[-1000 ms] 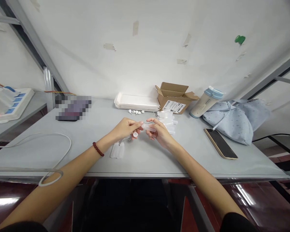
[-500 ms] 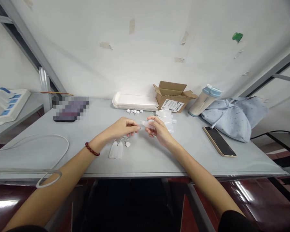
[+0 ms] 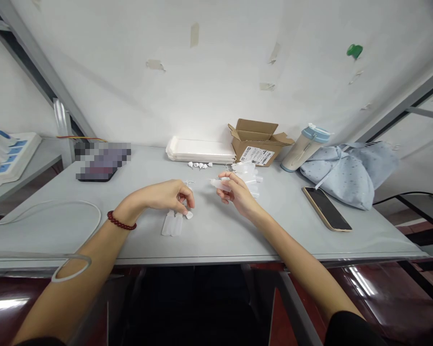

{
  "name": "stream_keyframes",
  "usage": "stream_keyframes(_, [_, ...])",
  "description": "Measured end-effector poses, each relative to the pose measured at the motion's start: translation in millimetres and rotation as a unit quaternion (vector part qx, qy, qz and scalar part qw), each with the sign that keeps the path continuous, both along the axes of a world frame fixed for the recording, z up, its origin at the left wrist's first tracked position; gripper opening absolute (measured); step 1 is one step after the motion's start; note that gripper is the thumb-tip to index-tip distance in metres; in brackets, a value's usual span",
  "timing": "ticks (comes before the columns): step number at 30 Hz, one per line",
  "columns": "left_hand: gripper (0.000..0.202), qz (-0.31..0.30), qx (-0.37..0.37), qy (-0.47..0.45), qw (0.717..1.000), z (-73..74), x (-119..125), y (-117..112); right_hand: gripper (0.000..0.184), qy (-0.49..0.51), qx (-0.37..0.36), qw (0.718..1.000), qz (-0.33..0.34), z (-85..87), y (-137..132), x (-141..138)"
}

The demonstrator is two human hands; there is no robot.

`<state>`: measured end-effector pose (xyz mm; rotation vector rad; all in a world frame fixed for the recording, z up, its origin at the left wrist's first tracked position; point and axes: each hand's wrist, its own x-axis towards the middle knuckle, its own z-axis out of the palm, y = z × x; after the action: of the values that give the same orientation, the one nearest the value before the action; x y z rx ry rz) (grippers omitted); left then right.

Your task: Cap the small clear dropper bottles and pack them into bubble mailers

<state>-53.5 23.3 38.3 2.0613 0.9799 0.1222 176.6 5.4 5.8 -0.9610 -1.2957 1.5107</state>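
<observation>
My right hand [image 3: 234,193] holds a small translucent plastic bottle [image 3: 219,183] up above the grey table [image 3: 209,235], fingers closed round it. My left hand [image 3: 166,194] is curled with fingertips down near a small white cap [image 3: 189,215]; a thin wire piece [image 3: 188,183] sticks up by its fingers. Two translucent bottles [image 3: 173,224] lie side by side just below the left hand. A pile of similar bottles [image 3: 250,175] lies behind the right hand.
Several small white caps [image 3: 200,165] lie near a stack of white trays [image 3: 201,150]. An open cardboard box [image 3: 259,142], a tumbler [image 3: 303,148], a blue cloth bag [image 3: 346,170] and a phone [image 3: 326,209] sit to the right. A white cable [image 3: 75,230] loops at left.
My left hand has drawn away from the right hand and dropped toward the table by the two lying bottles. The right hand stays raised with its bottle.
</observation>
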Motion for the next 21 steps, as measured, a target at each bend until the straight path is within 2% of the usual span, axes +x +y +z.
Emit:
stream_keyframes(9, [0.021, -0.018, 0.057, 0.029, 0.998, -9.6, 6, -1, 0.027, 0.000, -0.006, 1.000, -0.002, 0.3, -1, 0])
stream_keyframes(14, [0.016, -0.004, 0.088, 0.021, 0.996, -13.7, 14, -6, 0.026, 0.003, -0.004, 1.000, 0.002, -0.1, -1, 0])
stream_keyframes(21, [0.015, -0.014, 0.110, 0.002, 0.994, -16.1, 22, -12, 0.026, 0.002, -0.011, 1.000, 0.000, -0.7, 0, 0])
